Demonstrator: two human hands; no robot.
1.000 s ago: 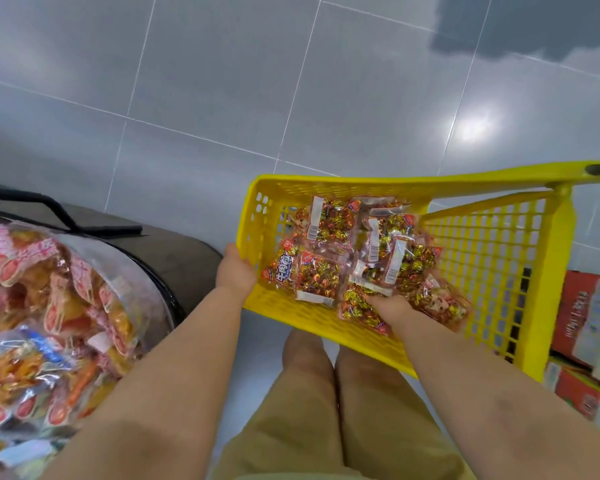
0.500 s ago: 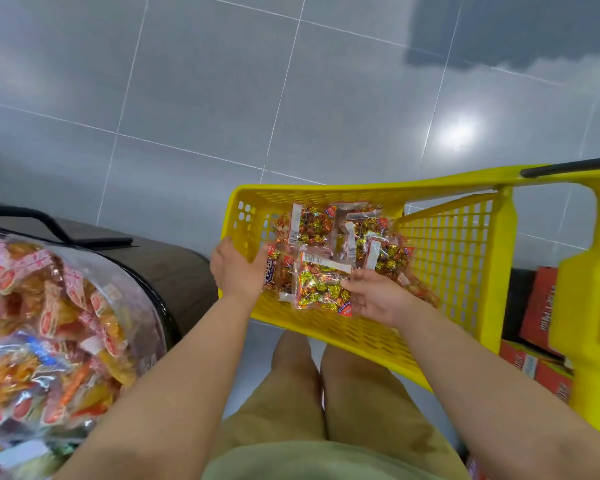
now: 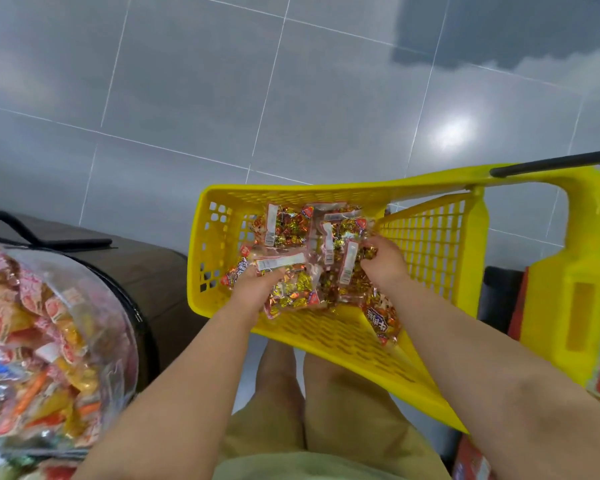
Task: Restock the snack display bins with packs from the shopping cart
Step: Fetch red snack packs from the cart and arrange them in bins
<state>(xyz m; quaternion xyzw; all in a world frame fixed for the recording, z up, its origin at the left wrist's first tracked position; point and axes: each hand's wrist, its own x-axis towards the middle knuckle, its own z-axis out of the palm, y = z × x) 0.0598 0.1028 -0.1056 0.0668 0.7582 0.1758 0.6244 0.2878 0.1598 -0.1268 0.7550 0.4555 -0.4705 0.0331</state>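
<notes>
Mostly filling the right side: yellow perforated plastic cart basket (image 3: 326,344), w/ black handle bar (image 3: 551,164) on its far rim. Well apart to the left: round clear-walled display bin (image 3: 118,327), already heaped w/ snacks. Piled at the basket's far end: clear candy packs of gold-and-red wrapped sweets (image 3: 288,225).

Clasping front pack (image 3: 291,292) w/ left hand (image 3: 253,285), fingers curled round its label end. Digging right hand (image 3: 381,259) into the pile, fingers curled onto upright pack (image 3: 347,268); firmness of hold hard to judge.

Risks: slick film slipping if lifting two at once; corners snagging on grid holes or rim; knocking stray pack (image 3: 381,320) lying by right forearm.

Room: open air above basket, low left rim, then dark brown ledge (image 3: 146,268) to cross; little space atop bin.
</notes>
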